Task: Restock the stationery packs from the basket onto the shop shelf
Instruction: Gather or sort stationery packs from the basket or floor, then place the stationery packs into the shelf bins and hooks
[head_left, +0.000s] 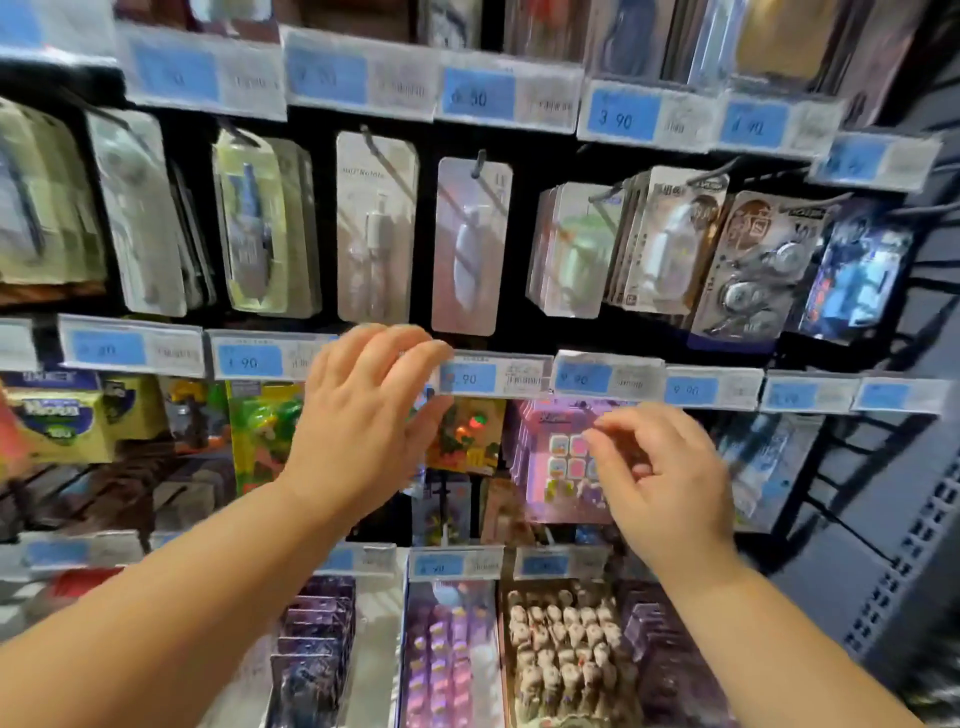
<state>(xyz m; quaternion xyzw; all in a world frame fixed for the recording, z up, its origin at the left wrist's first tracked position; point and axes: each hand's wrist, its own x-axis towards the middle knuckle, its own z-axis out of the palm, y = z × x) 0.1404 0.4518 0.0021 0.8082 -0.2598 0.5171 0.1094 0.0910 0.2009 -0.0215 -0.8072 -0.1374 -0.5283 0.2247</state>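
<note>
head view: left hand (363, 415), fingers straight and released, rests against a price label (488, 376), probably tipping it out of the way; below hangs the pink stationery pack (550, 467) on the shelf (852, 597), right hand (670, 483) curled at its edge, grasp unclear; basket unseen.

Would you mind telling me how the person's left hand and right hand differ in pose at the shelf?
The left hand has nearly straight fingers; the right hand has curled ones. The left hand reaches higher, fingertips at the price-label rail; the right hand sits lower, before the pink pack, though whether it pinches it is unclear. Both show their backs to the camera.
</note>
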